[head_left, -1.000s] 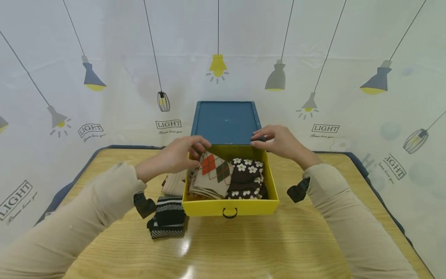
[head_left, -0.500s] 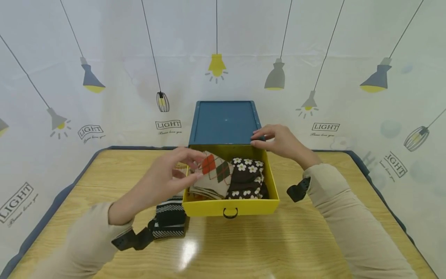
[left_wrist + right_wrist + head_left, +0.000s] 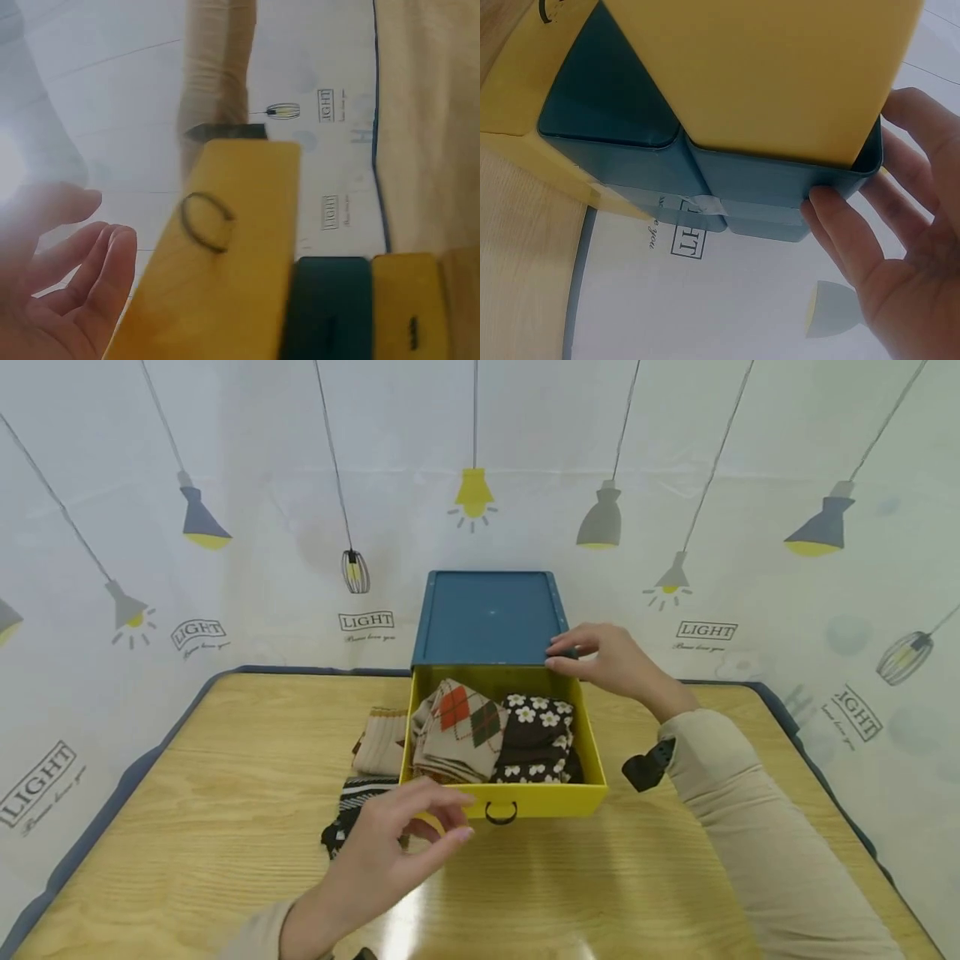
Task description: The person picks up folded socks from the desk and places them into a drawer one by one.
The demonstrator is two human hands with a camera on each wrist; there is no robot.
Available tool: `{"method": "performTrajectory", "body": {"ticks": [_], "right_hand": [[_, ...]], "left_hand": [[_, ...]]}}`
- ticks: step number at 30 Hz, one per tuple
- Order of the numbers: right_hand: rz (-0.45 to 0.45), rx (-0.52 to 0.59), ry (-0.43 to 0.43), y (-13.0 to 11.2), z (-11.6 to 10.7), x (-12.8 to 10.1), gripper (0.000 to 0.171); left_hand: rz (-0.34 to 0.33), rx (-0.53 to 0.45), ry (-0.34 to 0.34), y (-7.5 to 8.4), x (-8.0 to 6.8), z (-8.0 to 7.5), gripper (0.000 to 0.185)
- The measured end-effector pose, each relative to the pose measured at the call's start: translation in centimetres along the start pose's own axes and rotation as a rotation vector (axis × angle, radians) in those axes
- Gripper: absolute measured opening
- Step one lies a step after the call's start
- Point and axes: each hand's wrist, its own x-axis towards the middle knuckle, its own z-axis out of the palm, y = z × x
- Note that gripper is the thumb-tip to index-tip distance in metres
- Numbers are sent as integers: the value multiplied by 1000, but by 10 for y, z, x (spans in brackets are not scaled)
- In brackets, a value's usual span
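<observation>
A yellow drawer (image 3: 558,802) stands pulled out of a blue cabinet (image 3: 491,614). Inside it lie folded argyle socks (image 3: 457,747) on the left and dark flowered socks (image 3: 532,727) on the right. My left hand (image 3: 397,843) hovers in front of the drawer's left side with thumb and fingers apart, holding nothing. The black ring handle (image 3: 206,221) on the drawer front is near it in the left wrist view. My right hand (image 3: 615,660) grips the cabinet's front right edge, thumb and fingers on either side of the corner in the right wrist view.
Black-and-white striped socks (image 3: 367,792) and beige ribbed socks (image 3: 382,745) lie on the table (image 3: 247,760) left of the drawer. A teal front (image 3: 330,300) and another yellow front (image 3: 409,300) show below the open drawer. A lamp-printed sheet (image 3: 285,510) hangs behind.
My left hand has drawn back from the argyle socks, toward me, to a spot before the drawer front. The right hand stays at the cabinet edge.
</observation>
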Motion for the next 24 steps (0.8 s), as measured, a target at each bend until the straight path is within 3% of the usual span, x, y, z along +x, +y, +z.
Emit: {"method": "performTrajectory", "body": {"ticks": [6, 14, 24], "right_hand": [[7, 3, 4, 0, 1, 1, 28], [2, -7, 9, -1, 2, 1, 27], [9, -11, 8, -2, 2, 0, 28]], "left_hand": [[-51, -50, 38, -21, -11, 27, 22], [-107, -88, 87, -37, -11, 47, 23], [92, -24, 211, -45, -8, 59, 11]]}}
